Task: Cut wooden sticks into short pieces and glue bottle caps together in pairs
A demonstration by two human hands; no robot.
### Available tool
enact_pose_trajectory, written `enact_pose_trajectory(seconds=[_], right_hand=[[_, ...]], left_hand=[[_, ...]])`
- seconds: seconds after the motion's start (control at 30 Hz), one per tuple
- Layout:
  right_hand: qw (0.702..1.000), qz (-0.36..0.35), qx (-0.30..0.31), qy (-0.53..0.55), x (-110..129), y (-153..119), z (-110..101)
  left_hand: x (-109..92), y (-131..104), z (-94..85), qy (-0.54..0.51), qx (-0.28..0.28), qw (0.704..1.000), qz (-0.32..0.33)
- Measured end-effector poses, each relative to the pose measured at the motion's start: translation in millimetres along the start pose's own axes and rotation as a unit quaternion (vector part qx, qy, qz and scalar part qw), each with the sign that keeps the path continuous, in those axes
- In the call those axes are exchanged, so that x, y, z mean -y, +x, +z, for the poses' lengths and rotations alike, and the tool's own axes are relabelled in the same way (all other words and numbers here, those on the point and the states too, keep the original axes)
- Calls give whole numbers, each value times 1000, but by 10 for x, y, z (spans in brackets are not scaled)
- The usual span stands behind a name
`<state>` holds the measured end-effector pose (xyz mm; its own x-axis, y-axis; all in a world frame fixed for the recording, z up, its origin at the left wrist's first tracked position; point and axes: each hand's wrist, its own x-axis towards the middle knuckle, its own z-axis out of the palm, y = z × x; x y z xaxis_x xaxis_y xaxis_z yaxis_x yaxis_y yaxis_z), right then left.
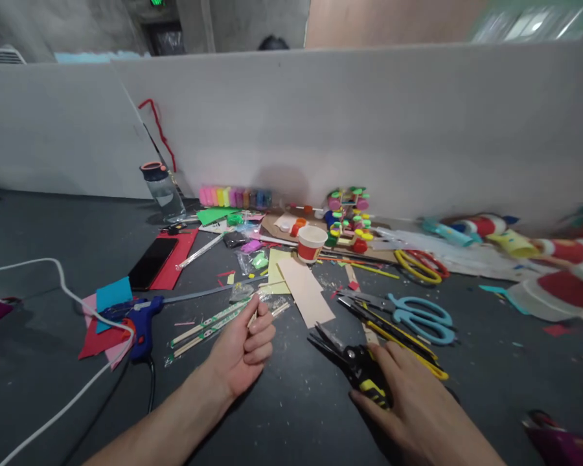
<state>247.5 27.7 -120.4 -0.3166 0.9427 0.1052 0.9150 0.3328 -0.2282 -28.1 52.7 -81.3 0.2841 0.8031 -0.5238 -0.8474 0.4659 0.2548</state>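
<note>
My left hand [250, 346] is closed, its thumb and fingers pinched together above the dark table. What it holds, if anything, is too small to make out. Just left of it lie wrapped wooden sticks [201, 333] with green-patterned packaging. My right hand [408, 395] rests around the black and yellow handles of cutting pliers [366, 382], thumb on one side and fingers on the other. The plier jaws are apart and point up and left. Beyond this hand lie blue-handled scissors [425, 317] and yellow-and-black tools. Pale cardboard pieces [307, 291] lie ahead, between my hands.
A paper cup [311, 243] stands behind the cardboard. On the left are a blue glue gun [144, 327], a white cable, a phone [153, 263] and a water bottle [162, 191]. Colourful craft pieces line the grey partition [369, 123]; paper-cup models lie at the right.
</note>
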Motion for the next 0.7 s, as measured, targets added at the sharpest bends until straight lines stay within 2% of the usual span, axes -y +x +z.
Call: enact_pose_trajectory(seconds=[0.1, 0.2, 0.3, 0.37, 0.43, 0.57, 0.63, 0.7], right_hand=[[1000, -6, 0, 0, -2, -4, -24], [1000, -10, 8, 27, 18, 33, -150], [997, -2, -2, 77, 79, 266, -333], [992, 6, -10, 123, 143, 591, -406], [983, 26, -26, 178, 211, 1025, -391], [961, 69, -84, 253, 316, 1885, -135], [952, 69, -96, 283, 341, 2161, 15], [943, 66, -107, 307, 352, 2309, 115]], left_hand=[[-53, 15, 15, -13, -6, 999, 29], [-101, 16, 27, -29, -15, 998, 60], [-141, -2, 33, -40, -22, 996, 74], [-162, -18, 39, -43, -20, 996, 79], [-181, -32, 43, -47, -15, 995, 88], [-226, -38, 38, -54, -14, 992, 112], [-252, -33, 30, -58, -19, 991, 119], [-276, -26, 27, -61, -25, 990, 125]])
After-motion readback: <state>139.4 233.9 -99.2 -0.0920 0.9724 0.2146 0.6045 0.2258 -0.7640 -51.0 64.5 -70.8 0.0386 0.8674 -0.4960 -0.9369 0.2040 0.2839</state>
